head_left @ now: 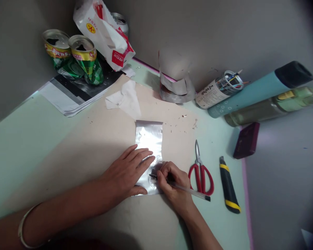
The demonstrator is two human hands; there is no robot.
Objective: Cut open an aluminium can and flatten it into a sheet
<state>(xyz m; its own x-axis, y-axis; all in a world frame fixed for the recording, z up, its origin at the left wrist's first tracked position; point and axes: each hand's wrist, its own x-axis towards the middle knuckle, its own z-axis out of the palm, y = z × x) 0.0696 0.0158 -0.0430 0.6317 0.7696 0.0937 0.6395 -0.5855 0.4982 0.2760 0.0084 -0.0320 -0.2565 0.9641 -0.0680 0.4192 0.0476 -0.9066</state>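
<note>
A shiny silver metal sheet (149,137) lies flat on a beige paper (94,139) in the middle of the desk. My left hand (131,170) rests across the sheet's left side, fingers stretched out and pressing on it. Between the thumb and fingers of my right hand (176,182) is a clear-barrelled pen (190,191) with a black end. Its tip touches the lower part of the sheet. Just right of that hand lie red-handled scissors (199,173), closed. Beyond the sheet there is a crumpled white tissue (127,99).
A black-and-yellow utility knife (228,187) and a dark red box (247,140) lie at right. Behind stand a pen holder (211,93), a blue tumbler (250,92), a green bottle (258,109), a cut metal piece (176,90), crushed green cans (86,62) and a white bag (106,34).
</note>
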